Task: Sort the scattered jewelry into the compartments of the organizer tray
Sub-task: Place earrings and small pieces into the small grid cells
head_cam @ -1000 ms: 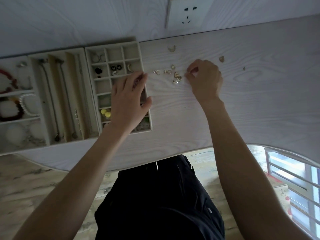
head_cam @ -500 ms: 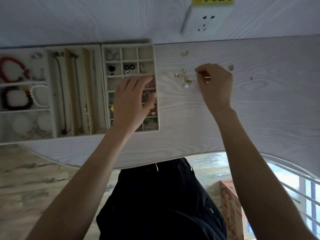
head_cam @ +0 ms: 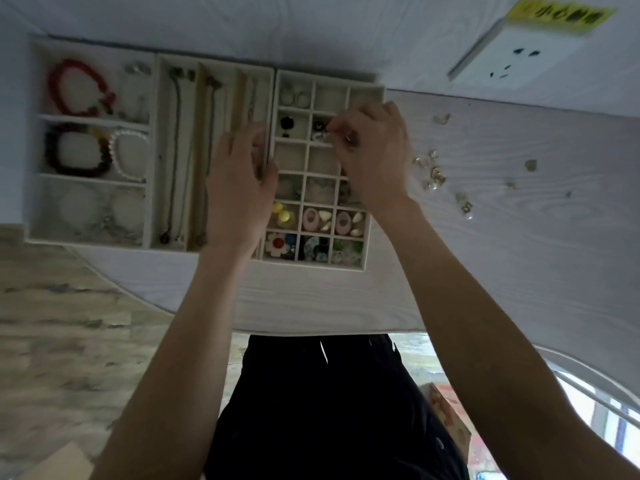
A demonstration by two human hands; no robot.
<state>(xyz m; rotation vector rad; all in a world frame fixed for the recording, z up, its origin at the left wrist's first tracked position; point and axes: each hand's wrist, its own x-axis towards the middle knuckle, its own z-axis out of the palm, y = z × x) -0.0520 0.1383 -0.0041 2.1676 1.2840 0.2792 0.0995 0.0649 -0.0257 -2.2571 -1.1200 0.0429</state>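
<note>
Beige felt is lining the tray (head_cam: 375, 90), which is lying on the pale wood-grain tabletop (head_cam: 519, 271) against the wall. Its right section is divided into small square cells, its middle into long slots, its left into three wide bays.

The right hand (head_cam: 375, 154) is being held over the upper right cells, fingers curled, with thumb and forefinger pinched together at the second-row middle cell. A small piece appears to be held in that pinch, but it is too small and blurred to be named; a small pale earring (head_cam: 318, 136) and dark studs are lying in that same cell. The left hand (head_cam: 242, 178) is being held over the tray where the slots meet the cells, fingers loosely bent; whether anything is being held in its grip cannot be told.

Loose gold jewelry (head_cam: 433, 171) is lying scattered on the tabletop just right of the tray, with more bits (head_cam: 530, 164) farther right. A red bracelet (head_cam: 79, 88) is lying in the top left bay, a dark bracelet (head_cam: 74, 150) and a pearl one (head_cam: 130, 155) in the bay below. Chains (head_cam: 175, 150) are lying along the slots. Coloured pieces are filling the lower cells.

A wall socket (head_cam: 519, 57) is showing at upper right.
</note>
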